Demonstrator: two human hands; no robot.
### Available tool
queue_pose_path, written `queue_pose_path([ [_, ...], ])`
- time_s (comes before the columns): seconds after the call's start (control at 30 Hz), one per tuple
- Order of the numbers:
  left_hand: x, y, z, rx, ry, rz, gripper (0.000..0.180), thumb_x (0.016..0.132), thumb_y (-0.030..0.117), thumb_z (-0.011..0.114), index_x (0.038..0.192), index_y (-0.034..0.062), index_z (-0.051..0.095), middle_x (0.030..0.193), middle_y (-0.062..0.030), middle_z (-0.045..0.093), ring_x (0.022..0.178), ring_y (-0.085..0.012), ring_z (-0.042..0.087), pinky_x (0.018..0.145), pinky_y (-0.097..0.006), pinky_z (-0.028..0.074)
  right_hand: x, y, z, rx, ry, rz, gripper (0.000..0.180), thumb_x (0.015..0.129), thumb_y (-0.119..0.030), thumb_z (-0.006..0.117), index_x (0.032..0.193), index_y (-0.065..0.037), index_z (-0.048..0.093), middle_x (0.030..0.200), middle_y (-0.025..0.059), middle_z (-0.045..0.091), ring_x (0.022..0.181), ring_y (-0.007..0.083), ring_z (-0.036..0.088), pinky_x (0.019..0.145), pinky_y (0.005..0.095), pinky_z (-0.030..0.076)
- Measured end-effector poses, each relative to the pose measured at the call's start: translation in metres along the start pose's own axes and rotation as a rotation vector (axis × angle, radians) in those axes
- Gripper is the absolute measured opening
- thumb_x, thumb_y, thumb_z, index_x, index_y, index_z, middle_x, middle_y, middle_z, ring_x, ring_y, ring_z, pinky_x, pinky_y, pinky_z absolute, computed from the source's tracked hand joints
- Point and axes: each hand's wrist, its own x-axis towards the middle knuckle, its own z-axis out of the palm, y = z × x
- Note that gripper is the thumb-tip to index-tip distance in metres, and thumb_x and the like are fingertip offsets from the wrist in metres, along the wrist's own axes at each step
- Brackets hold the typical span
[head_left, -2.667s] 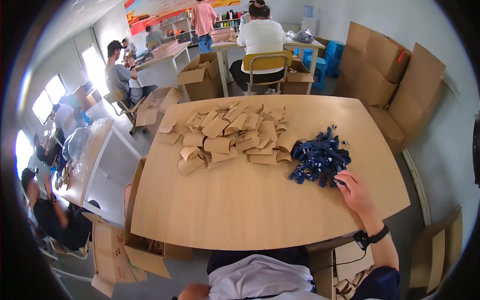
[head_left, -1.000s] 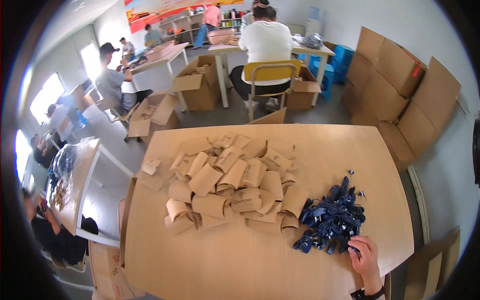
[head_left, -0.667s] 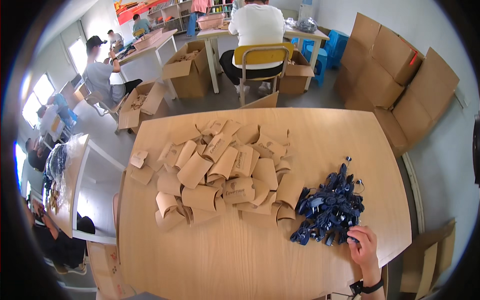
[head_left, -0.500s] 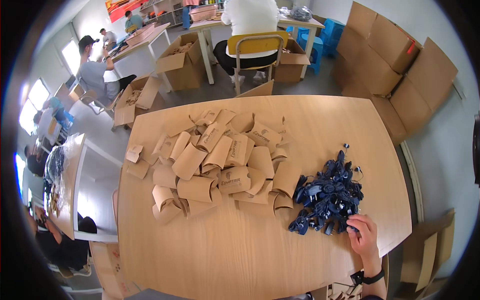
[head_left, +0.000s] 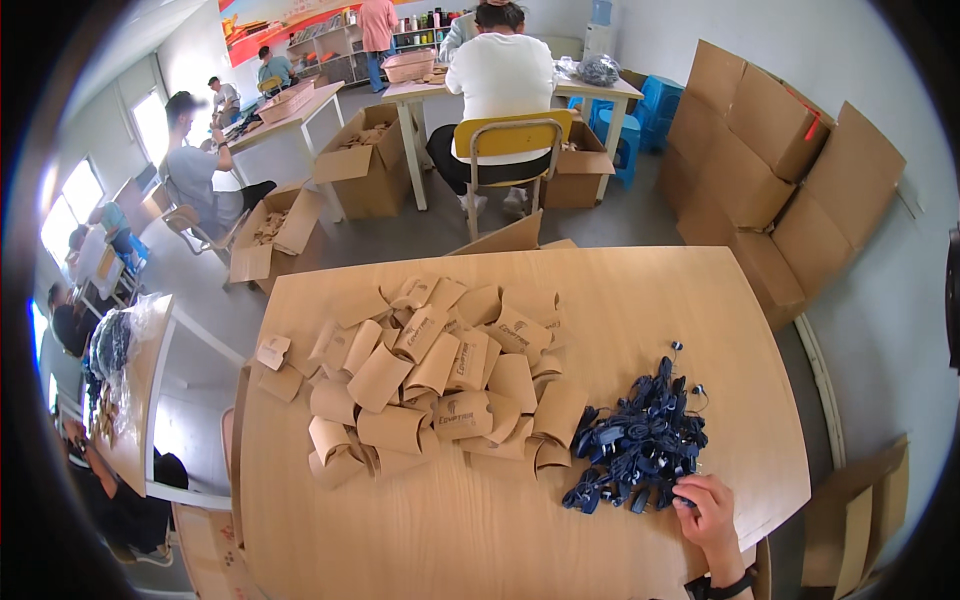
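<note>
At the near right edge of a heap of dark blue bundled earphones (head_left: 640, 435) is my right hand (head_left: 708, 515). Its fingers are closed in a pinch around a dark blue bit of a bundle, mostly covered by the fingertips. A black band circles that wrist. The earphones lie coiled and tangled, with a few small plugs and earpieces sticking out. To their left spreads a loose pile of brown cardboard pillow boxes (head_left: 385, 425), several with dark print. My left hand is out of view.
The wooden table (head_left: 400, 545) carries both piles. Large cardboard cartons (head_left: 745, 150) stack along the right wall. Beyond the table, a person in white (head_left: 500, 75) sits on a yellow chair (head_left: 512, 135). Open cartons (head_left: 365, 165) and blue stools (head_left: 655, 105) stand on the floor.
The view has tilted up, so the table and both piles appear lower. My right hand stays at the near right edge of the earphone heap, its fingers still closed.
</note>
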Motion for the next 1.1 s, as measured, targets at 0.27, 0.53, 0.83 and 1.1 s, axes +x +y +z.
queue_pose_path([
  [0.27,0.014,-0.071,0.012,0.156,-0.250,0.027,0.036,0.098,0.037,0.054,0.113,0.0061,0.065,0.093,0.0015,0.065,0.087,-0.0099,0.055,0.078,-0.026,0.047,0.005,-0.003,0.001,0.025,0.003,-0.029,0.019,0.077,-0.002,0.070,0.094,-0.004,0.065,0.095,0.0119,0.066,0.075,0.0286,0.064,0.063,0.0358,0.052],
  [0.53,-0.054,-0.027,0.038,0.253,-0.099,0.170,0.045,0.099,0.042,0.052,0.118,0.0023,0.063,0.103,-0.0052,0.065,0.095,-0.0144,0.057,0.082,-0.029,0.048,-0.009,-0.004,0.001,0.018,-0.052,-0.010,0.014,0.088,-0.005,0.063,0.101,0.000,0.063,0.103,0.0168,0.064,0.092,0.0337,0.063,0.080,0.0394,0.052],
  [0.83,-0.122,-0.013,0.044,0.211,0.279,0.169,0.032,0.096,0.033,0.056,0.100,0.0025,0.065,0.090,-0.0119,0.067,0.082,-0.0231,0.064,0.076,-0.035,0.049,-0.018,0.012,0.007,-0.146,-0.041,-0.086,0.018,0.098,-0.009,0.054,0.108,0.004,0.061,0.109,0.0168,0.063,0.103,0.0333,0.060,0.091,0.0406,0.048],
  [1.1,-0.129,-0.009,0.083,0.475,0.559,0.547,0.027,0.094,0.026,0.059,0.114,0.0079,0.062,0.105,-0.0133,0.067,0.100,-0.0319,0.062,0.090,-0.040,0.047,-0.017,0.000,0.007,-0.210,-0.022,-0.072,0.019,0.099,-0.010,0.054,0.109,0.005,0.061,0.109,0.0167,0.064,0.102,0.0321,0.060,0.091,0.0390,0.048],
])
